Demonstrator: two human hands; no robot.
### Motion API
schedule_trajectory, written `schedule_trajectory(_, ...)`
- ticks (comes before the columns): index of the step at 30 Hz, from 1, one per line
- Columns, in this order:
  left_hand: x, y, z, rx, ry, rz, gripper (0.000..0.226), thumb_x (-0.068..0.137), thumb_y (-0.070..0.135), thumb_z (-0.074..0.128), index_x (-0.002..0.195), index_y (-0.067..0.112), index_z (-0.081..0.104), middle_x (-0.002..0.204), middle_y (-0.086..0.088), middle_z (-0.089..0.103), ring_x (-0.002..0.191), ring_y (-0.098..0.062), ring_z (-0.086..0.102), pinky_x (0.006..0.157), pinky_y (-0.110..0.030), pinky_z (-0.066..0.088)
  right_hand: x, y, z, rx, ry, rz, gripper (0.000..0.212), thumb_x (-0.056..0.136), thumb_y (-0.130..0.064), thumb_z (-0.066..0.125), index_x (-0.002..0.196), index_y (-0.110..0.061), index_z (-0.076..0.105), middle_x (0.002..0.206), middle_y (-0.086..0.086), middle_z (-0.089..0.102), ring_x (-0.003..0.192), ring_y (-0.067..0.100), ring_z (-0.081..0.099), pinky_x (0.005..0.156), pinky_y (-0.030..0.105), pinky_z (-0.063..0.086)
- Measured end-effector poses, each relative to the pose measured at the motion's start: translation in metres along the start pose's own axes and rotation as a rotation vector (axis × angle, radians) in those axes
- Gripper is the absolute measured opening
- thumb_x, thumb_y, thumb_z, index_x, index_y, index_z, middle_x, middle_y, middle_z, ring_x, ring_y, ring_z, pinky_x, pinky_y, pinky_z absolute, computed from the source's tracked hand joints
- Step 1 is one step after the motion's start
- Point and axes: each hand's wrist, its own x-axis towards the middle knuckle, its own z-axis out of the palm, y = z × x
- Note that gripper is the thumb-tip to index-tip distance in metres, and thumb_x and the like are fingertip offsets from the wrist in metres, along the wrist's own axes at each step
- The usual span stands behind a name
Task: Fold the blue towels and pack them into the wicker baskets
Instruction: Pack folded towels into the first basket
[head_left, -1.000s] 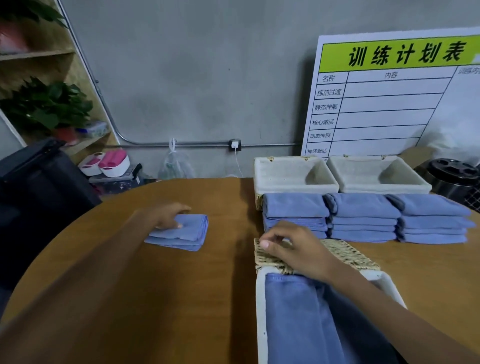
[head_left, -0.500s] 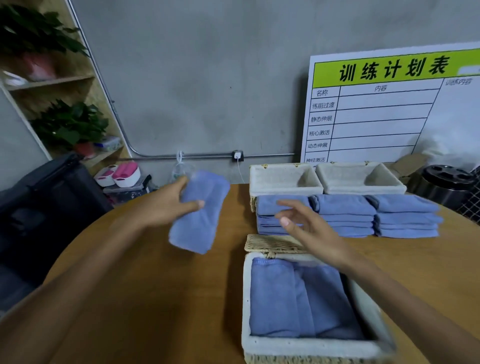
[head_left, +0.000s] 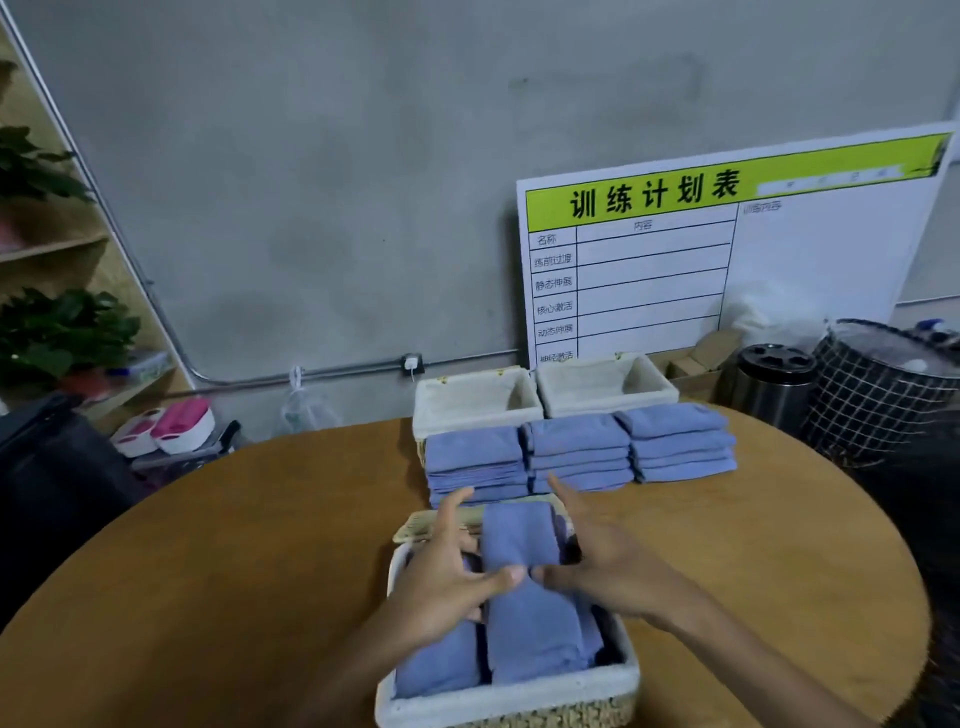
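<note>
Both hands hold one folded towel (head_left: 519, 540) over the near basket (head_left: 511, 699): left hand (head_left: 441, 582) grips its left edge, right hand (head_left: 602, 566) its right edge. Three towel stacks (head_left: 579, 452) stand beyond, before two baskets (head_left: 540, 397).

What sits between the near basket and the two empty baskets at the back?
In the head view, three stacks of folded blue towels lie between the near basket and the empty baskets, plus the near basket's woven lid.
</note>
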Motion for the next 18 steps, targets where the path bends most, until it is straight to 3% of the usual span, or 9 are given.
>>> schedule_trajectory(2, 0.003, -0.004, 0.000, 0.167, 0.006, 0.084, 0.084, 0.073, 0.060, 0.081, 0.140, 0.052, 0.031, 0.120, 0.010, 0.058, 0.088, -0.011, 0.069, 0.077, -0.036, 0.058, 0.003, 0.005, 0.000, -0.090, -0.027, 0.039, 0.105, 0.090, -0.027, 0.073, 0.158, -0.032, -0.007, 0.082, -0.022, 0.045, 0.063, -0.007, 0.045, 0.057, 0.010, 0.038)
schedule_trajectory(4, 0.003, -0.004, 0.005, 0.368, -0.022, 0.162, 0.063, 0.081, 0.050, 0.079, 0.131, 0.044, 0.042, 0.120, 0.012, 0.053, 0.091, -0.009, 0.062, 0.081, -0.035, 0.054, 0.007, 0.009, 0.004, -0.185, -0.029, 0.047, 0.106, 0.089, -0.028, 0.072, 0.157, -0.034, -0.010, 0.102, -0.005, 0.064, 0.064, -0.003, 0.054, 0.058, 0.015, 0.040)
schedule_trajectory(6, 0.004, -0.006, 0.012, 0.492, -0.035, 0.208, 0.055, 0.084, 0.044, 0.077, 0.128, 0.037, 0.045, 0.111, 0.015, 0.051, 0.088, -0.004, 0.056, 0.072, -0.024, 0.048, 0.011, 0.011, 0.011, -0.269, -0.051, 0.046, 0.105, 0.091, -0.026, 0.069, 0.155, -0.039, -0.013, 0.127, 0.014, 0.060, 0.081, 0.007, 0.062, 0.068, 0.024, 0.047)
schedule_trajectory(8, 0.009, -0.009, 0.015, 0.553, -0.014, 0.208, 0.056, 0.083, 0.042, 0.078, 0.128, 0.032, 0.047, 0.093, 0.018, 0.049, 0.075, -0.001, 0.052, 0.061, -0.016, 0.037, 0.012, 0.008, 0.018, -0.359, -0.062, 0.064, 0.101, 0.094, -0.027, 0.065, 0.154, -0.042, -0.015, 0.128, 0.013, 0.054, 0.094, 0.021, 0.060, 0.080, 0.033, 0.050)
schedule_trajectory(9, 0.010, -0.009, 0.016, 0.586, -0.001, 0.214, 0.056, 0.082, 0.042, 0.078, 0.128, 0.030, 0.048, 0.087, 0.019, 0.047, 0.074, -0.001, 0.050, 0.059, -0.015, 0.034, 0.013, 0.007, 0.021, -0.403, -0.057, 0.065, 0.098, 0.095, -0.027, 0.064, 0.155, -0.041, -0.013, 0.116, 0.007, 0.053, 0.090, 0.020, 0.058, 0.075, 0.030, 0.048)
schedule_trajectory(10, 0.010, -0.010, 0.018, 0.619, 0.001, 0.221, 0.057, 0.081, 0.043, 0.079, 0.128, 0.028, 0.049, 0.085, 0.019, 0.046, 0.075, -0.001, 0.050, 0.059, -0.014, 0.032, 0.014, 0.004, 0.023, -0.458, -0.047, 0.062, 0.095, 0.095, -0.027, 0.064, 0.156, -0.037, -0.008, 0.108, 0.004, 0.050, 0.087, 0.019, 0.055, 0.068, 0.027, 0.044)
schedule_trajectory(12, 0.010, -0.006, 0.019, 0.691, -0.008, 0.247, 0.058, 0.081, 0.044, 0.077, 0.129, 0.025, 0.049, 0.090, 0.017, 0.044, 0.084, -0.005, 0.051, 0.063, -0.017, 0.031, 0.010, -0.003, 0.027, -0.643, 0.026, 0.022, 0.086, 0.091, -0.024, 0.068, 0.155, -0.027, 0.010, 0.116, 0.006, 0.045, 0.094, 0.025, 0.056, 0.063, 0.030, 0.040)
schedule_trajectory(15, 0.012, 0.001, 0.011, 0.779, -0.030, 0.368, 0.058, 0.083, 0.050, 0.072, 0.129, 0.022, 0.054, 0.109, 0.010, 0.040, 0.102, -0.013, 0.049, 0.079, -0.025, 0.039, 0.006, 0.006, 0.024, -0.915, 0.185, -0.226, 0.068, 0.070, -0.034, 0.086, 0.127, -0.020, 0.052, 0.121, 0.003, 0.041, 0.095, 0.026, 0.056, 0.062, 0.029, 0.046)
schedule_trajectory(18, 0.014, -0.006, -0.003, 0.842, -0.106, 0.524, 0.069, 0.082, 0.067, 0.062, 0.140, 0.030, 0.052, 0.135, 0.020, 0.039, 0.123, -0.006, 0.038, 0.101, -0.024, 0.035, 0.007, 0.018, 0.007, -0.805, 0.071, -0.349, 0.058, 0.077, -0.049, 0.077, 0.127, -0.023, 0.063, 0.125, -0.004, 0.048, 0.104, 0.020, 0.051, 0.085, 0.032, 0.049)
